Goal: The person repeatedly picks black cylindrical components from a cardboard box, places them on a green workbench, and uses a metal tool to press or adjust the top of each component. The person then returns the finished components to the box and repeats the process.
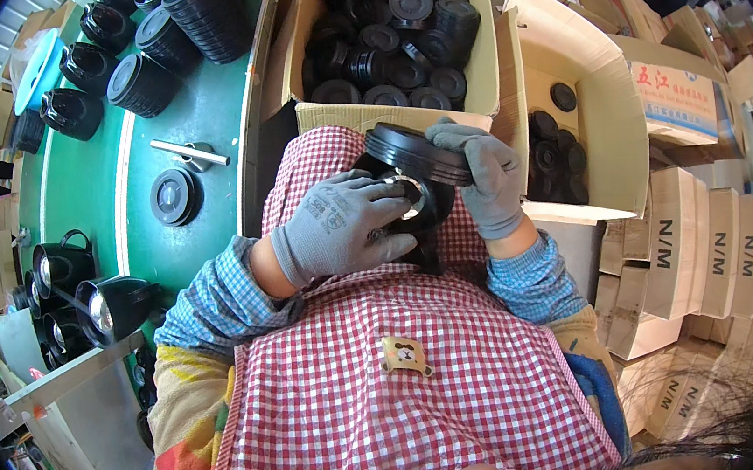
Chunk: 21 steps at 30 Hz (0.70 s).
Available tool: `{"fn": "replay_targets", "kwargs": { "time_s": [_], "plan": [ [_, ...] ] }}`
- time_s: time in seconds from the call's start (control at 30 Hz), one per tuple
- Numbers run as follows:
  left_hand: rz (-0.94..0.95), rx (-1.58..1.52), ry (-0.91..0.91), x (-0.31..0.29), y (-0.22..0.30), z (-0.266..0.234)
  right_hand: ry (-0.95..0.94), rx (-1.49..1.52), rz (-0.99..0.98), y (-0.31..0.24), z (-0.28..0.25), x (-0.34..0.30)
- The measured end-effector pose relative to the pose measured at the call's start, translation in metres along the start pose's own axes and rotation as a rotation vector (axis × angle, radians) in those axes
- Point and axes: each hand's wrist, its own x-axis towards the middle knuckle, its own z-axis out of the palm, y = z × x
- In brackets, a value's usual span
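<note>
Over an apron (396,392), a black lid (414,157) is pinched by the right hand (487,174) at 3 o'clock, gripped by the left hand (338,226) at 8.

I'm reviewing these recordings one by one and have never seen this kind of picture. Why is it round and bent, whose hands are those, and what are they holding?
It comes from a fisheye camera worn on a person's head, looking down, so edges curve. No machine: both grey-gloved hands belong to the wearer, above a red checked apron. The left hand and the right hand hold a stack of black round lids between them. Ahead stands a cardboard box full of similar black parts, and to the left a green table with more stacks.
</note>
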Motion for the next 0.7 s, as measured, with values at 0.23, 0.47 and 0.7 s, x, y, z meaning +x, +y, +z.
{"fn": "replay_targets", "kwargs": {
  "time_s": [0.23, 0.47, 0.7],
  "plan": [
    [0.099, -0.021, 0.133, -0.004, -0.009, 0.004, -0.03, -0.016, 0.115, 0.01, 0.01, -0.005],
    [-0.183, -0.751, 0.642, 0.003, -0.048, 0.01, -0.104, -0.008, 0.05, 0.019, 0.007, -0.002],
    [0.165, -0.74, 0.431, 0.026, -0.082, 0.041, -0.227, -0.136, -0.132, 0.023, 0.005, 0.004]
  ]
}}
